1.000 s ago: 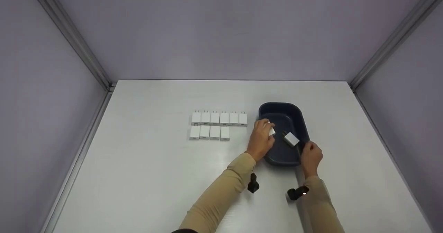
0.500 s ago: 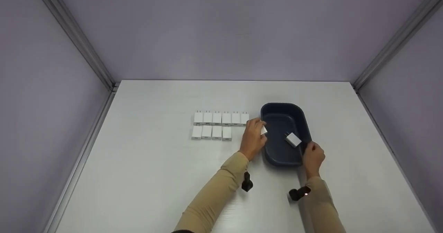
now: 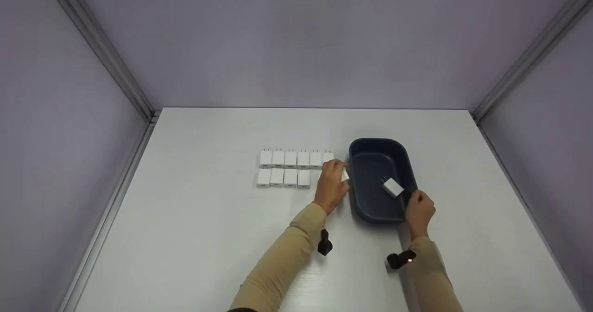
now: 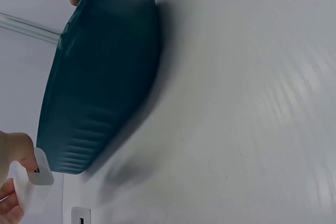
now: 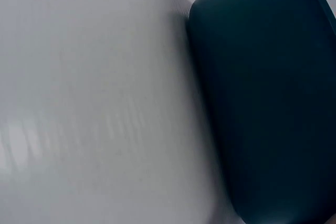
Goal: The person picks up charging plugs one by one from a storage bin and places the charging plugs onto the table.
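Note:
Between thumb and fingers, my left hand point(image 3: 330, 187) pinches a white USB charger plug point(image 4: 34, 181) just left of the dark blue basin point(image 3: 374, 212). In the left wrist view the plug's port faces the camera, over the table. My right hand point(image 3: 419, 210) grips the basin's right rim. One white charger point(image 3: 393, 187) with two prongs lies inside the basin. To the left, several chargers point(image 3: 290, 159) stand side by side in a back row, prongs pointing away. Several more chargers point(image 3: 277, 177) form a shorter row in front of it.
The white table point(image 3: 208, 247) runs back to a pale wall point(image 3: 296, 43), with grey metal rails point(image 3: 102, 47) at the corners. Small black cameras point(image 3: 324, 243) hang at both wrists. The left forearm crosses the table's front.
My left hand has carried the pinched charger leftward, from over the basin to beside its left rim. The right hand still holds the rim, and the charger inside lies as before.

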Demonstrator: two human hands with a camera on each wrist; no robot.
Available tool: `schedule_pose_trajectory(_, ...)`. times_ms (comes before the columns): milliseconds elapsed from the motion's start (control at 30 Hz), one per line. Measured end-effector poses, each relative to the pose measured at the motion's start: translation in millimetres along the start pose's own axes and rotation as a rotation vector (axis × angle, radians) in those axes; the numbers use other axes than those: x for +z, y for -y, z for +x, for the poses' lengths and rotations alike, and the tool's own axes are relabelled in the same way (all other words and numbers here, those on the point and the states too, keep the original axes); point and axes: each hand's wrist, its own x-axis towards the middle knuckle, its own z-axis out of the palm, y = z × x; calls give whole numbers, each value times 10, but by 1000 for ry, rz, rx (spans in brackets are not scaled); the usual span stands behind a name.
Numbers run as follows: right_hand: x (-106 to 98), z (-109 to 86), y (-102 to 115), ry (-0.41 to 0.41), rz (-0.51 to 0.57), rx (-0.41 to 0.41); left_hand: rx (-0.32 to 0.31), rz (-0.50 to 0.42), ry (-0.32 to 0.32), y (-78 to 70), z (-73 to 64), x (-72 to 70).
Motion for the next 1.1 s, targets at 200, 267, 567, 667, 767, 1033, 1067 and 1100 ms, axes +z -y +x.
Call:
schedule_pose_trajectory(200, -3, -14, 3, -21, 13, -28, 1, 1, 60, 93, -62, 13)
schedule_pose_trajectory(267, -7, -16, 2, -28, 1, -28, 12, 26, 67, 127, -89, 26)
schedule_pose_trajectory(567, -19, -5, -15, -33, 3, -24, -7, 77, 125, 205, -136, 61)
schedule_pose_trajectory(667, -21, -2, -14, -34, 3, -18, -8, 89, 139, 214, -135, 54)
schedule_pose_trajectory(767, -20, 1, -13, -33, 8, -18, -5, 110, 148, 233, -136, 44)
schedule_pose_trajectory(1033, -9, -9, -10, -20, 25, -11, 15, 180, 173, 332, -155, 38)
schedule_pose_trajectory(1067, -7, -9, -9, -19, 28, -10, 20, 194, 179, 339, -156, 37)
schedule_pose_trajectory(1100, -6, -9, -6, -19, 31, -9, 23, 204, 185, 346, -156, 34)
